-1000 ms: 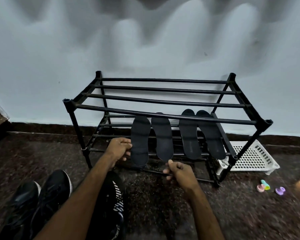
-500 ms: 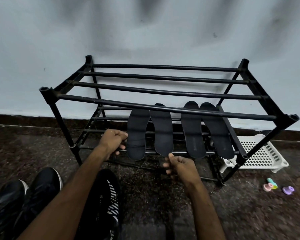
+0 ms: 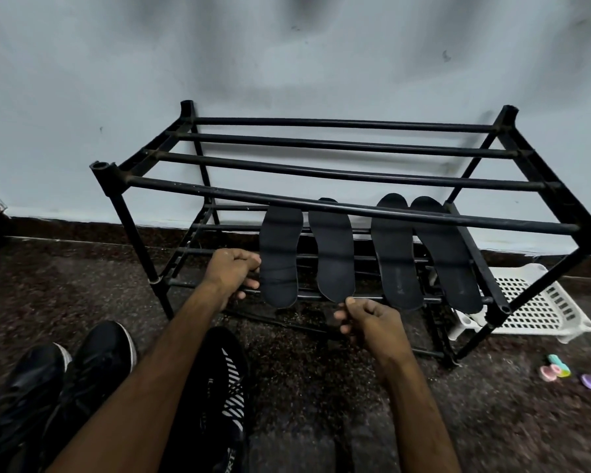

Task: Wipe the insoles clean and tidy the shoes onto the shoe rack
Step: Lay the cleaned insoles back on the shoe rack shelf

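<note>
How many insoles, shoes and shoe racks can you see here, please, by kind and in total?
Insoles: 4
Shoes: 3
Shoe rack: 1
Total: 8

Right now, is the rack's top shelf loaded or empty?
Empty: the top shelf has only bare bars; all four insoles lie on the middle shelf.

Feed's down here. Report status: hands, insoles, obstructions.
Left hand grips left insole; right hand at second insole heel, grip unclear. Four insoles on rack. Shoes on floor. No obstruction seen.
</note>
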Motion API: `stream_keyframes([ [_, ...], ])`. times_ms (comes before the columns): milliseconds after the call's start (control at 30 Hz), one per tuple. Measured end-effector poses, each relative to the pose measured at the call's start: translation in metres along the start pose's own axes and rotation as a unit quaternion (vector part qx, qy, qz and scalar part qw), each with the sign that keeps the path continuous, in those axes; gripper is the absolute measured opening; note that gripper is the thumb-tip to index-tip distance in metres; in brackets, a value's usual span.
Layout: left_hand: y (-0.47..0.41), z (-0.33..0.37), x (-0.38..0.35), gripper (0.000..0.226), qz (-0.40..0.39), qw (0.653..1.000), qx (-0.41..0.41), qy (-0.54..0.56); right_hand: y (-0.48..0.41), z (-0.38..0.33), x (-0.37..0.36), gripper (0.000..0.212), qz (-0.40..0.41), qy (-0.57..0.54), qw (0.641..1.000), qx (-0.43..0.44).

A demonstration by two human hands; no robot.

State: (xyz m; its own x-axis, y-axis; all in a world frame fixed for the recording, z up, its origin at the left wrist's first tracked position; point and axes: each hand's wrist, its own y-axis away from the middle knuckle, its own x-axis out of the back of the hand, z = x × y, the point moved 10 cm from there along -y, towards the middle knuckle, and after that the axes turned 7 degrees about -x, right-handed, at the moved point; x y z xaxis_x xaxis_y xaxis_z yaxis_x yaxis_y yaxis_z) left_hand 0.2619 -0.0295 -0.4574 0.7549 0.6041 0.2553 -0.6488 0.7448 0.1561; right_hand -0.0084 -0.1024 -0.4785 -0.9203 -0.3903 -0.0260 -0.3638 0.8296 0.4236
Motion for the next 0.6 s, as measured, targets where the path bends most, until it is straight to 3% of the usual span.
stream_keyframes([
  [600, -0.018, 0.006, -0.001, 0.012, 0.022, 0.999, -0.017, -0.025, -0.006, -0.008, 0.004, 0.029, 0.002, 0.067, 0.997, 0.035],
])
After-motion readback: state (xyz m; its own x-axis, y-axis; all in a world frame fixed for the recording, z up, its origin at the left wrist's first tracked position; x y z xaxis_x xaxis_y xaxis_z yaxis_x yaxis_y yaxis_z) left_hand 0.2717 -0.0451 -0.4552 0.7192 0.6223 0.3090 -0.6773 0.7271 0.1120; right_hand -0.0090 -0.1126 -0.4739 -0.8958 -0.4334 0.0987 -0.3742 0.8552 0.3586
